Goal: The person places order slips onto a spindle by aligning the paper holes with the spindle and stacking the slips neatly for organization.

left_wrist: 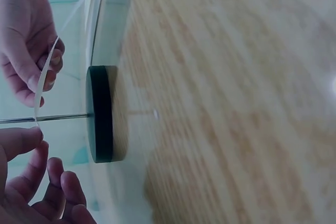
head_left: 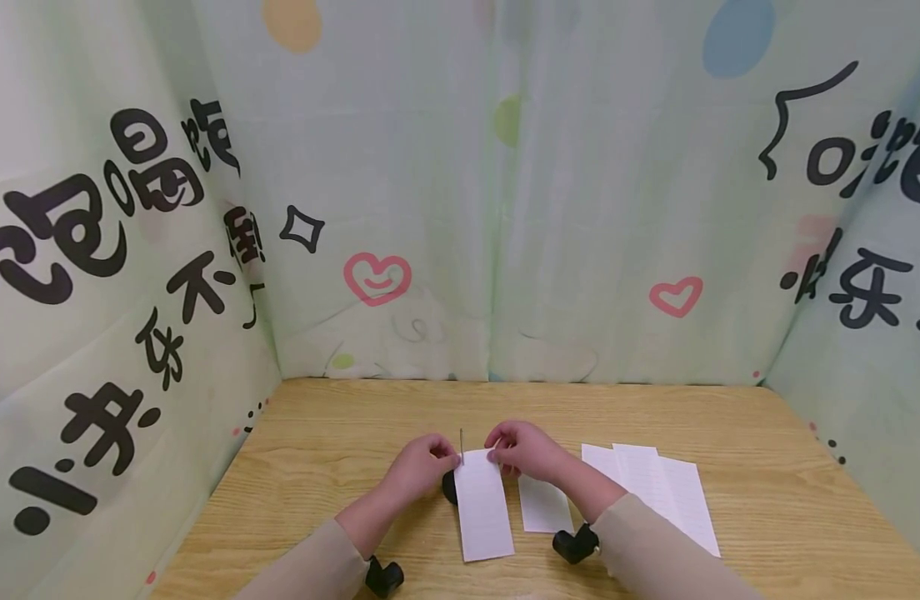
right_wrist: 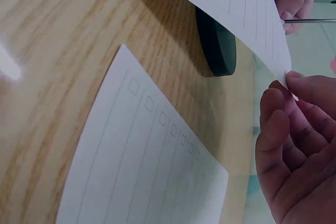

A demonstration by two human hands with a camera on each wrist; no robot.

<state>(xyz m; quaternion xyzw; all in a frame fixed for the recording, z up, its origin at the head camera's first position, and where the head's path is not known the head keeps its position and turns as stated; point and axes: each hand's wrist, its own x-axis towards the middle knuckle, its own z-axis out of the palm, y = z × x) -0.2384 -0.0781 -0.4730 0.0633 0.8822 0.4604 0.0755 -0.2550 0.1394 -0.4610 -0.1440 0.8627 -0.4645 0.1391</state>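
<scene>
With fingers pinched against the thumb of the bare left hand (head_left: 422, 462), held the upper-left corner of a white rectangular paper sheet (head_left: 484, 508) with faint printed lines. With the bare right hand (head_left: 526, 448), gripped the same sheet by its upper-right corner, likewise with thumb and fingers narrowed onto the paper.

Closest to the head camera, saw two beige fabric sleeves, left (head_left: 310, 567) and right (head_left: 666, 550), slanting in from below. By the cuffs, saw small angular black wrist devices, left (head_left: 385, 577) and right (head_left: 576, 543).

Beyond these, held the top of the sheet raised over a brown wood-grain tabletop (head_left: 302, 450), with a gentle bow in the paper. Could not tell any contact between its lower edge and the wood. Just right of it, saw a second white paper sheet (head_left: 544, 507) lying flat, and farther right, partly covered by the right forearm, a fan of overlapping white paper sheets (head_left: 655, 483).

Behind the held sheet, saw a flat round black base (left_wrist: 100, 114) on the tabletop, with a thin straight metal rod (head_left: 462, 440) upright from its middle. Near the left fingertips, saw paper and rod meeting; could not tell piercing from mere touching.

Farthest away, saw pale green fabric curtains (head_left: 415, 167) printed with pink hearts and black characters.
</scene>
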